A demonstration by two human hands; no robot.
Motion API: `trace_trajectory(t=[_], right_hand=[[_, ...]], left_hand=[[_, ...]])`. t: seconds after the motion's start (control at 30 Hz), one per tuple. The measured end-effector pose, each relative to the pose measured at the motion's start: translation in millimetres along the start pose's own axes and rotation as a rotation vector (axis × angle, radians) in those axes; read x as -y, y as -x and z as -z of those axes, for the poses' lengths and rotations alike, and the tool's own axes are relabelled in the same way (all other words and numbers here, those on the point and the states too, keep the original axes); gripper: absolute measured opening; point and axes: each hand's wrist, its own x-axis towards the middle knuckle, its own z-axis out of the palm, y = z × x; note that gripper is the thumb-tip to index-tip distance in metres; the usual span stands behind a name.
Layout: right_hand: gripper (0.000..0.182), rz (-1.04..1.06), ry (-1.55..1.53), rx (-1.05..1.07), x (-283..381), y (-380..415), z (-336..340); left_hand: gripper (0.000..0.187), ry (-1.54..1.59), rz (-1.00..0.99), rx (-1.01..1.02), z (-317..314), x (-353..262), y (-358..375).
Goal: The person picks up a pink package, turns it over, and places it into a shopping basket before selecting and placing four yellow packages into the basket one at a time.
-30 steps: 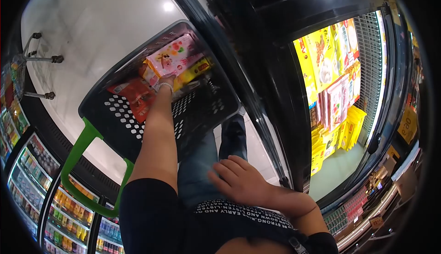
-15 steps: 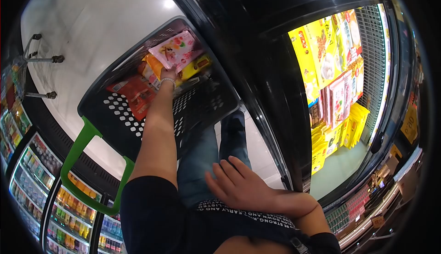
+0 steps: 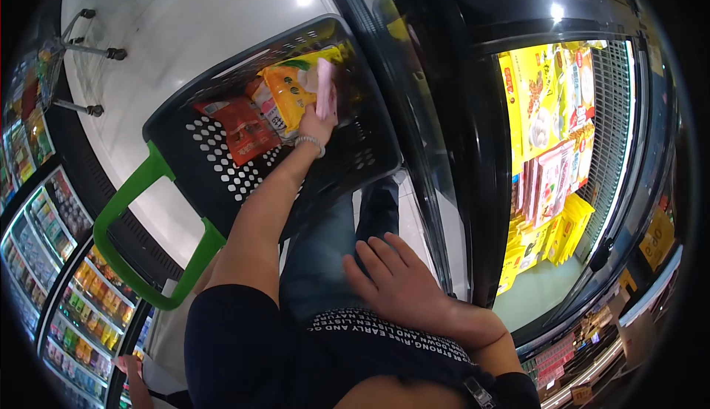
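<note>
My left hand reaches down into a black perforated shopping basket and is shut on a pink packet, held on edge at the basket's far side. Under and beside it lie a yellow packet and a red packet. A bead bracelet sits on that wrist. My right hand rests flat on my jeans near the hem of my dark shirt, fingers spread, holding nothing.
The basket's green handle sticks out toward the lower left. A black-framed freezer stands on the right, stocked with yellow and pink packs. Drink shelves line the lower left. The legs of a trolley stand on the white floor.
My left hand has lifted the pink packet from lying flat and turned it on edge, moving it right within the basket; the yellow packet beneath now shows. My right hand stays in place.
</note>
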Motion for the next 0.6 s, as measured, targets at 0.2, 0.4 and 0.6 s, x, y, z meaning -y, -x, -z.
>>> trace_trajectory(t=[0.2,0.4,0.6], right_hand=[[0.04,-0.046,0.027,-0.024,-0.6,-0.7,6.8],[0.046,-0.098,0.163,-0.155,1.8,-0.7,-0.3],[0.045,-0.088,0.198,-0.225,7.5,2.4,-13.0]], left_hand=[[0.034,0.055,-0.205,0.029,71.9,-3.9,89.9],[0.039,-0.282,-1.199,0.083,167.7,-49.5,164.7],[0.029,-0.21,-1.378,0.143,210.4,-96.5,215.2]])
